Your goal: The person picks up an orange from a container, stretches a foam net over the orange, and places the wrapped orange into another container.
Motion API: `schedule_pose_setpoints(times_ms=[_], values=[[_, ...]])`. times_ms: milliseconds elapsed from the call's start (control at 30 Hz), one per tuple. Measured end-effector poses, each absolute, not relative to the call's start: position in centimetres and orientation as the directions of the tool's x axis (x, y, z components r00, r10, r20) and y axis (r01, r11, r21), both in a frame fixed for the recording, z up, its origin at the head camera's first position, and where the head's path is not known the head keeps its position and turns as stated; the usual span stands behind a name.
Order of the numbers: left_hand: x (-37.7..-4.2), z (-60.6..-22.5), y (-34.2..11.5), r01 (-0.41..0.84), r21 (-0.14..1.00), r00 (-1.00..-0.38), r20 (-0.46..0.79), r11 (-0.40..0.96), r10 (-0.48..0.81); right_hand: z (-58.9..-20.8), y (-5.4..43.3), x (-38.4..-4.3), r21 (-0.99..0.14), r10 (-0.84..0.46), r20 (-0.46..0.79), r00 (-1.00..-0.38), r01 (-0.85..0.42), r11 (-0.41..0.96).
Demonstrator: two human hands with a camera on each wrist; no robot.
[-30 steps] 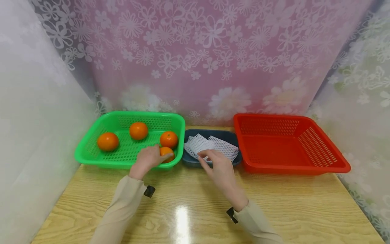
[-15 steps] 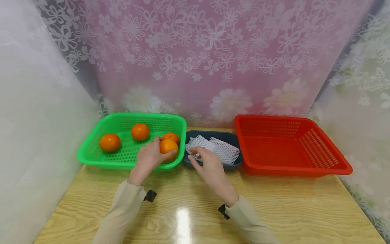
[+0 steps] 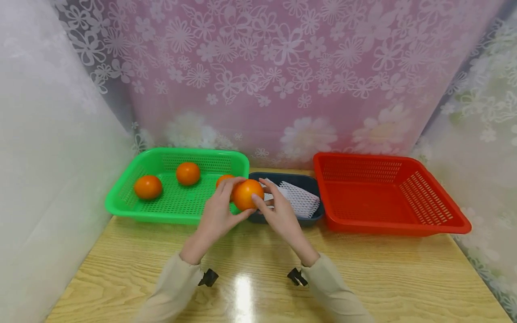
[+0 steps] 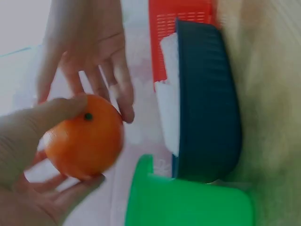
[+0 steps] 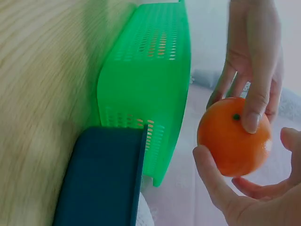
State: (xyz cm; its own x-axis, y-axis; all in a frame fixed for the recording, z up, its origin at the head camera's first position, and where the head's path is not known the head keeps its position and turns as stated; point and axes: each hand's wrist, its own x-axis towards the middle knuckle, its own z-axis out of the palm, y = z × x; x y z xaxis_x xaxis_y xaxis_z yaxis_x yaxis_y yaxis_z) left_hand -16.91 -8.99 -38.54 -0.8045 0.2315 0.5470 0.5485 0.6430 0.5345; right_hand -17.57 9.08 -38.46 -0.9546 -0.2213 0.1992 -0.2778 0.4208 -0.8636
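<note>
I count four oranges altogether: a first orange at the far left of the frame, a second orange at centre-left, a third orange, partly hidden, near the middle, and a fourth orange in the centre. The baskets are two: one green basket at left, one red basket at right. There is one dark tray at centre, with at least two white nets; their exact number I cannot tell. The hands are two, left hand and right hand.
</note>
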Motion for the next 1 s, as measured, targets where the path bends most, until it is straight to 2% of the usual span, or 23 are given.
schedule_pose_setpoints(times_ms=[167,267,400,600,833,1000], values=[[-16.7,-39.4,-8.4,0.675,0.484,-0.709,0.633,0.556,0.31,-38.6,9.3,-17.5,-0.895,-0.211,0.179,-0.961,-0.249,0.371],[-16.7,-39.7,-8.2,0.696,0.487,-0.698,0.632,0.528,0.337,-38.9,9.6,-17.3,-0.909,-0.211,0.183,-0.96,-0.247,0.337],[-16.6,-39.8,-8.0,0.683,0.536,-0.726,0.572,0.497,0.381,-39.3,10.2,-16.7,-0.906,-0.216,0.209,-0.954,-0.272,0.323],[-16.3,-39.9,-7.7,0.609,0.68,-0.784,0.435,0.409,0.444,-39.9,11.8,-15.6,-0.893,-0.246,0.262,-0.933,-0.331,0.305],[-15.6,-40.5,-7.1,0.409,0.873,-0.823,0.227,0.265,0.52,-41.4,14.2,-14.7,-0.842,-0.3,0.362,-0.883,-0.447,0.301],[-15.1,-41.3,-6.3,0.331,0.909,-0.843,0.164,0.253,0.513,-42.4,15.0,-13.8,-0.854,-0.373,0.376,-0.848,-0.474,0.216]])
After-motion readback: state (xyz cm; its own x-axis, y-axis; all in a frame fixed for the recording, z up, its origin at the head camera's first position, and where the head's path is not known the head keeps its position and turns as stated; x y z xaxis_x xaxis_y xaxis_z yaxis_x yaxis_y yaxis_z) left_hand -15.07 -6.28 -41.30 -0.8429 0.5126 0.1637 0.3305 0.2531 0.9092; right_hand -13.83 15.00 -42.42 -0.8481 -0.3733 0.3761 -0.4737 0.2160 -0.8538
